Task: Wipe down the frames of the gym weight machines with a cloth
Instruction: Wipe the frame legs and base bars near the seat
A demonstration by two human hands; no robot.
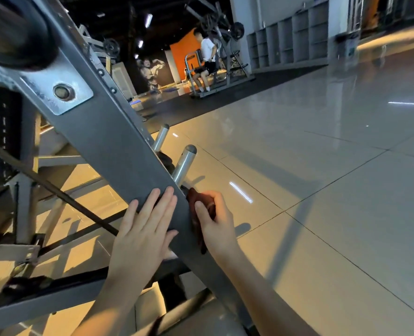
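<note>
mid-wipe: right hand (217, 225) is pressing the dark red cloth (197, 199) onto the right edge of the sloped frame beam (109, 141), fingers (216, 197) curled round it. left hand (143, 229) is bracing flat on the beam, fingers (163, 204) straight, holding nothing. next move is probably calling for a slide along that edge.

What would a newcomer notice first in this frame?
The big grey beam slanting from upper left to bottom centre. Low on it, the left hand lies flat on its face while the right hand holds a dark red cloth against its right edge. Far behind, a person sits.
</note>
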